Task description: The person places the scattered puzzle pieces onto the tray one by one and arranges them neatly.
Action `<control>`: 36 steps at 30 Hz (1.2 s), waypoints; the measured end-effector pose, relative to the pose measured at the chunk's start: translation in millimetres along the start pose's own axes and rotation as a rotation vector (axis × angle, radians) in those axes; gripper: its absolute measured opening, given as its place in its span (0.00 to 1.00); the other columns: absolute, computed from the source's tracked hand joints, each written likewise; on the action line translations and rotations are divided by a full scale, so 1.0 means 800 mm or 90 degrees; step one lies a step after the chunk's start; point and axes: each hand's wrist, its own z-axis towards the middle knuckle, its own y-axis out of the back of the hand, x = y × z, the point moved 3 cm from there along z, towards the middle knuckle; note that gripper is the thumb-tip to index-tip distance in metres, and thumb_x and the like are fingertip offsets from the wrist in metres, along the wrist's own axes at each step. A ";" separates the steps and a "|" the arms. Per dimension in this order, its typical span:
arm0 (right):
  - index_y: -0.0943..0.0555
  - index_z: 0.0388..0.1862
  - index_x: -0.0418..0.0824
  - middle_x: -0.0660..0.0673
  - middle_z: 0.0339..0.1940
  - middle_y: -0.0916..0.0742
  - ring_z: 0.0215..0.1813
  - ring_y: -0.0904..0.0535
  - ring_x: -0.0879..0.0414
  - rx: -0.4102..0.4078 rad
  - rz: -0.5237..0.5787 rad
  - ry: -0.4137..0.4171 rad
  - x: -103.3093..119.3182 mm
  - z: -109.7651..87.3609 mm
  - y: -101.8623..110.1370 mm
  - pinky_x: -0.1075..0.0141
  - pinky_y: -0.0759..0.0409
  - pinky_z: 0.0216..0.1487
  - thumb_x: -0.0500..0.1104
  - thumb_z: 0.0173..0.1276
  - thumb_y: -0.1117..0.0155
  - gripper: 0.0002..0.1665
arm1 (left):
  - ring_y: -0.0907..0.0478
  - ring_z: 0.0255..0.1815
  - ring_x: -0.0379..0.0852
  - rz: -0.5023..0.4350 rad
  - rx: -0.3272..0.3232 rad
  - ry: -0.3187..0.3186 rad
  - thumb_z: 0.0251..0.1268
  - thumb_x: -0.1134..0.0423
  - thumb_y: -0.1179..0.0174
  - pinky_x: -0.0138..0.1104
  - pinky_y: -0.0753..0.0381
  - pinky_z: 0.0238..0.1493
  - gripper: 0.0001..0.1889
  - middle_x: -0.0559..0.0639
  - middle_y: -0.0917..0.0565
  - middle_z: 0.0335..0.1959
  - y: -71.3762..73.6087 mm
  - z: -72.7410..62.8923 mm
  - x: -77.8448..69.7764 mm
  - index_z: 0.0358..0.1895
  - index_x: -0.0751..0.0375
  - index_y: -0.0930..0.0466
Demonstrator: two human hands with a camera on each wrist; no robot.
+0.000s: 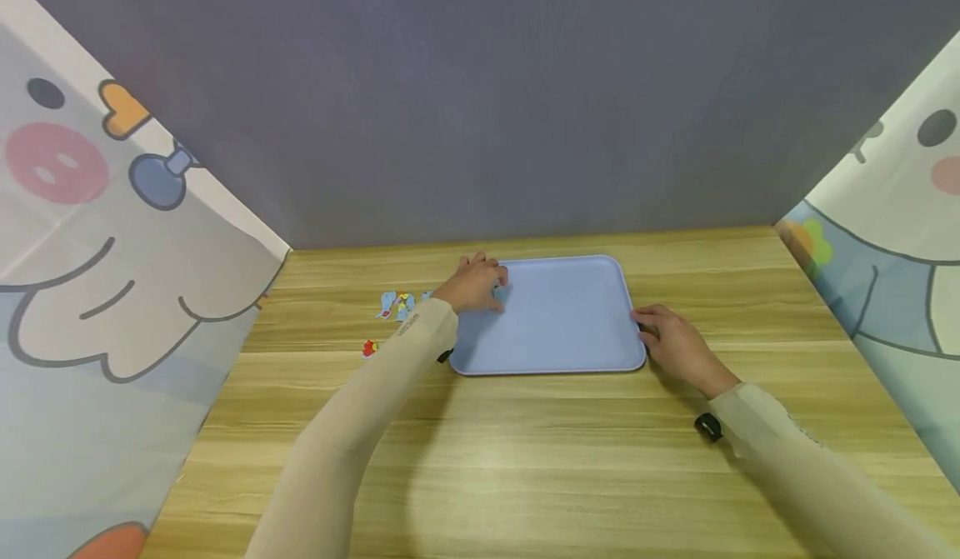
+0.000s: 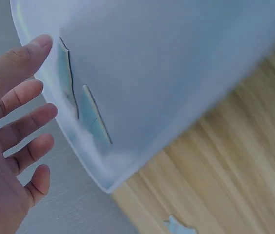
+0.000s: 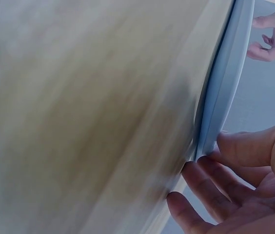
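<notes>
A light blue rectangular tray lies on the wooden table. My left hand hovers over its left end, fingers loosely bent and spread, holding nothing. In the left wrist view, two flat light-blue pieces, seemingly of a jigsaw puzzle, lie inside the tray near its rim, beside the left hand's fingertips. At the tray's right edge, my right hand pinches the rim, thumb on the upper side and fingers at the underside. My left hand and sleeve partly hide the tray's left side.
Left of the tray, several light-blue printed pieces and a red piece lie on the table. A grey panel rises behind the table. Cartoon-printed cloths hang at both sides.
</notes>
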 end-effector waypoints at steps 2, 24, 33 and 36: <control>0.28 0.58 0.22 0.29 0.56 0.25 0.57 0.30 0.32 -0.003 0.000 0.002 0.000 -0.001 0.001 0.41 0.31 0.54 0.27 0.65 0.43 0.22 | 0.38 0.49 0.45 -0.007 -0.007 -0.013 0.49 0.49 0.28 0.47 0.40 0.53 0.22 0.45 0.24 0.46 0.004 -0.006 -0.002 0.47 0.52 0.21; 0.29 0.59 0.22 0.30 0.57 0.25 0.57 0.30 0.32 0.013 -0.003 0.000 -0.002 -0.003 0.000 0.41 0.31 0.53 0.28 0.65 0.43 0.23 | 0.37 0.53 0.48 -0.106 -0.101 0.035 0.60 0.57 0.35 0.57 0.43 0.60 0.20 0.48 0.25 0.53 0.027 -0.094 0.044 0.54 0.58 0.23; 0.30 0.60 0.23 0.29 0.57 0.26 0.58 0.31 0.31 0.023 -0.007 -0.003 -0.001 -0.003 0.001 0.41 0.31 0.53 0.28 0.65 0.43 0.24 | 0.35 0.51 0.50 -0.126 -0.140 0.054 0.61 0.56 0.35 0.56 0.40 0.57 0.19 0.50 0.25 0.53 0.025 -0.130 0.066 0.54 0.57 0.24; 0.30 0.60 0.23 0.29 0.58 0.26 0.58 0.31 0.31 0.026 -0.004 -0.005 -0.001 -0.003 0.001 0.41 0.31 0.54 0.28 0.66 0.43 0.24 | 0.35 0.50 0.50 -0.130 -0.143 0.061 0.61 0.56 0.36 0.55 0.39 0.56 0.19 0.51 0.24 0.52 0.023 -0.140 0.070 0.54 0.58 0.24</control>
